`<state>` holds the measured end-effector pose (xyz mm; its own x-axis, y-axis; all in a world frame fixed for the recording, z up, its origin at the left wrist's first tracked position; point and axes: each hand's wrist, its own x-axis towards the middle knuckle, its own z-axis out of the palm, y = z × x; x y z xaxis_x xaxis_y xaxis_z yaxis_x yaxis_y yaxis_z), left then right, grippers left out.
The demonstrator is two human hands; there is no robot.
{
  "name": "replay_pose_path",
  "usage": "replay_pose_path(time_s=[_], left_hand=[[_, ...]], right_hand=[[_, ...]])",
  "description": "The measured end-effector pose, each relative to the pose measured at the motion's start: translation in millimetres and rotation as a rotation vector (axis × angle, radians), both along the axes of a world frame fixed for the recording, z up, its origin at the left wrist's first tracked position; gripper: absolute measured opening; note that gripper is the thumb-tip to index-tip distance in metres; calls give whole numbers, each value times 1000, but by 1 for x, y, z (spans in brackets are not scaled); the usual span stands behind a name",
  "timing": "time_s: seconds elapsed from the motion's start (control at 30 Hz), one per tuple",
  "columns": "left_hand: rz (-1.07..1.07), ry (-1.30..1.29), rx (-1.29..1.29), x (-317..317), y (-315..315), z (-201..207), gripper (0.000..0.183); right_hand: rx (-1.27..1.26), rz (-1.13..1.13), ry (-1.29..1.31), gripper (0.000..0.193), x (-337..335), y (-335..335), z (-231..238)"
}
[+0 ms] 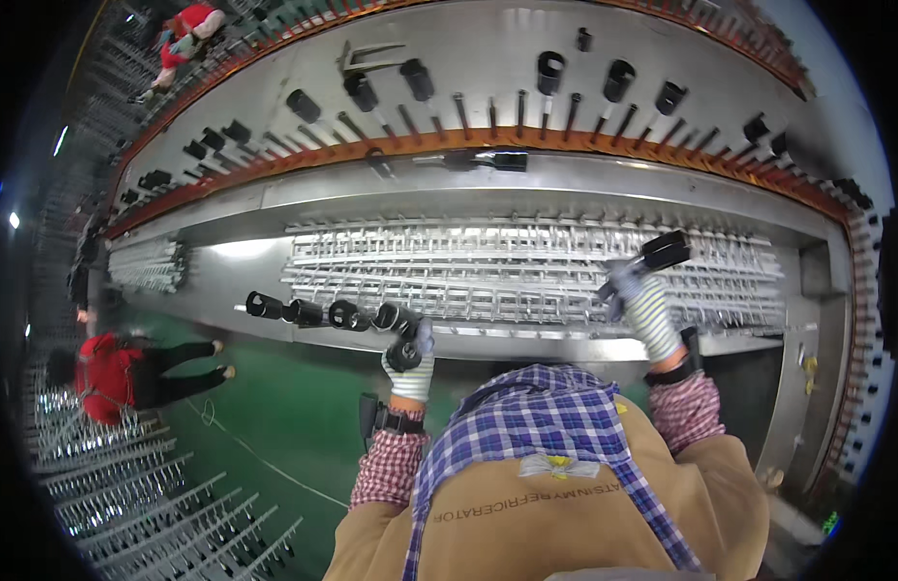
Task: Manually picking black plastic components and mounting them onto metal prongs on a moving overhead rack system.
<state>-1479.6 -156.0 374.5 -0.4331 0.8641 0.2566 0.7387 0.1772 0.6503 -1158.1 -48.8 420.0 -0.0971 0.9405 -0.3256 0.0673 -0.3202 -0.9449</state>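
My left hand (411,369), in a striped glove, is closed at the near edge of the metal bench on the end of a row of black cylindrical cups (345,315). The row stretches left from my fingers, and a thin light tip sticks out at its far end. How the cups are joined is hidden. My right hand (642,302), gloved too and a little blurred, is closed on another black cylindrical part (666,251), held above the right half of the stacked silvery racks (449,261).
Beyond the bench runs an orange rail (400,145) with upright pegs, some carrying black cups (550,73). A dark part (507,161) lies on the ledge before it. More racks (147,265) lie at the bench's left. A person in red (110,378) is at lower left.
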Motion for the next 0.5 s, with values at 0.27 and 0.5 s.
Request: replay_pose_path(time_s=[0.27, 0.5], left_hand=[[-44, -630, 14, -14, -3, -13, 55], [-449, -511, -283, 21, 6, -4, 25]], right_hand=[[-75, 108, 102, 33, -67, -56, -18], [15, 257, 79, 28, -85, -59, -37]])
